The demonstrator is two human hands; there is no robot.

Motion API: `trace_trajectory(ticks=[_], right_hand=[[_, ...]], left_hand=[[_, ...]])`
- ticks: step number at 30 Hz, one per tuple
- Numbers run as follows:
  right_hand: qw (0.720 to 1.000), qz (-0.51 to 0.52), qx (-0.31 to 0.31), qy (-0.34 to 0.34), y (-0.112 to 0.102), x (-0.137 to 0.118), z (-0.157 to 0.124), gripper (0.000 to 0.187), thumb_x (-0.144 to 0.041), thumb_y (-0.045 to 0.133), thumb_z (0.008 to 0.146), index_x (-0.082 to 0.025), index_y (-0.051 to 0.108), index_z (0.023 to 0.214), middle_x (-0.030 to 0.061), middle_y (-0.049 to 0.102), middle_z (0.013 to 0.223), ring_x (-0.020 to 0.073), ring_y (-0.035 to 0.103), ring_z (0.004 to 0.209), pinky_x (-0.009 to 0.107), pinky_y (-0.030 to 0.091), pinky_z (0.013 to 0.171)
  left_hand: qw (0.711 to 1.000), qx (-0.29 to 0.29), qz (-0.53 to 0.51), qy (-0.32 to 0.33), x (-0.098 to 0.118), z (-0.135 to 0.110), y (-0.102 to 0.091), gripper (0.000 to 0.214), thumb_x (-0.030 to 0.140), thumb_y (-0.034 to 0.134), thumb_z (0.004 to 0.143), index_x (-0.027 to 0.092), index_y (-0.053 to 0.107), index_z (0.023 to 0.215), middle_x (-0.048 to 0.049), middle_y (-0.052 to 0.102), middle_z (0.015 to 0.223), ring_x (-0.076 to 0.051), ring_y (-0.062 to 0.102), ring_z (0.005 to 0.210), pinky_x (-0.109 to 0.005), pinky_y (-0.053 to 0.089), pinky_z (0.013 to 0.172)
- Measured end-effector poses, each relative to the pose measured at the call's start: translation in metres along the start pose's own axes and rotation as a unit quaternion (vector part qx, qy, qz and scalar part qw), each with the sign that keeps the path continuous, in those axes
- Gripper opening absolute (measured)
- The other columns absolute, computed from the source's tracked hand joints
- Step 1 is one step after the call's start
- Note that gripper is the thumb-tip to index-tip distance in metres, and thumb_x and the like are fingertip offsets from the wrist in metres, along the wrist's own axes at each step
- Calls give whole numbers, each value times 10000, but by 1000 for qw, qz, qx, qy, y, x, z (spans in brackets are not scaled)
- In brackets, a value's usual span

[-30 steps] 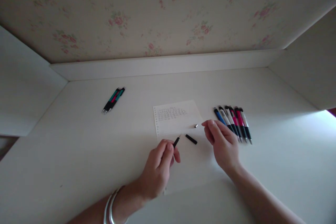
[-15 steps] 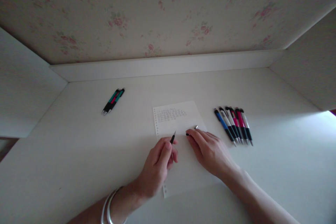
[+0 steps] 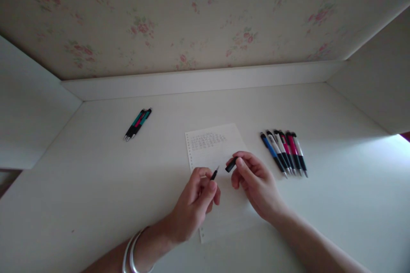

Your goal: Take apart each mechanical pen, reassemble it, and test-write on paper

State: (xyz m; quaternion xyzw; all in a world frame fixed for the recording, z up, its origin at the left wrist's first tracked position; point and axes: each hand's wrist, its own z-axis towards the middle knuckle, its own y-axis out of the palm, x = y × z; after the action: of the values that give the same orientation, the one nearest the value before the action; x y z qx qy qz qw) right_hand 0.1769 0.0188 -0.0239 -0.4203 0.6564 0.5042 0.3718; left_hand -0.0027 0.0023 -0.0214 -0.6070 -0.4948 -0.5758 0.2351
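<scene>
My left hand (image 3: 195, 204) is closed over the sheet of paper, pinching a dark pen part (image 3: 214, 174) between thumb and fingers. A thin, pale point sticks out of it toward the upper right; the rest is hidden in the hand. My right hand (image 3: 256, 183) pinches a short black pen grip (image 3: 231, 164) between thumb and index finger, its near end facing the pen part. A small gap separates the two pieces. Under both hands lies a hole-edged sheet of paper (image 3: 221, 153), with several lines of handwriting near its top.
To the right, several pens (image 3: 284, 153) lie side by side, blue, white and pink with black grips. A smaller group of green and pink pens (image 3: 138, 124) lies at the left on the white desk (image 3: 105, 187). White side panels and a flowered wall (image 3: 205, 21) enclose the desk.
My right hand has lifted from the paper and turned over, bringing up the black grip. My left hand has tilted the pen part's point further right.
</scene>
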Motion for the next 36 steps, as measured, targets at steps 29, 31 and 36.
trace_trajectory(ticks=[29,31,36], right_hand=[[998,56,-37,-18,-4,3,9,195,-393,734,883,-239,675,987,-2,732,863,25,559,456,141,421,441],[997,58,-40,-18,-5,4,9,191,-388,732,886,-240,677,994,-1,734,869,24,562,459,140,424,444],[997,67,-35,-7,-5,3,8,205,-387,748,875,-244,685,1007,-4,735,869,27,569,462,136,418,439]], left_hand=[[988,-3,143,-64,4,1,0,491,561,321,1043,186,534,808,63,355,576,-102,335,534,-238,256,489],[991,-1,128,-46,3,1,0,459,584,347,1029,192,536,883,56,413,626,-97,337,535,-235,260,488],[993,-5,118,-24,3,1,1,401,605,454,987,206,498,987,35,505,760,-85,355,541,-230,266,485]])
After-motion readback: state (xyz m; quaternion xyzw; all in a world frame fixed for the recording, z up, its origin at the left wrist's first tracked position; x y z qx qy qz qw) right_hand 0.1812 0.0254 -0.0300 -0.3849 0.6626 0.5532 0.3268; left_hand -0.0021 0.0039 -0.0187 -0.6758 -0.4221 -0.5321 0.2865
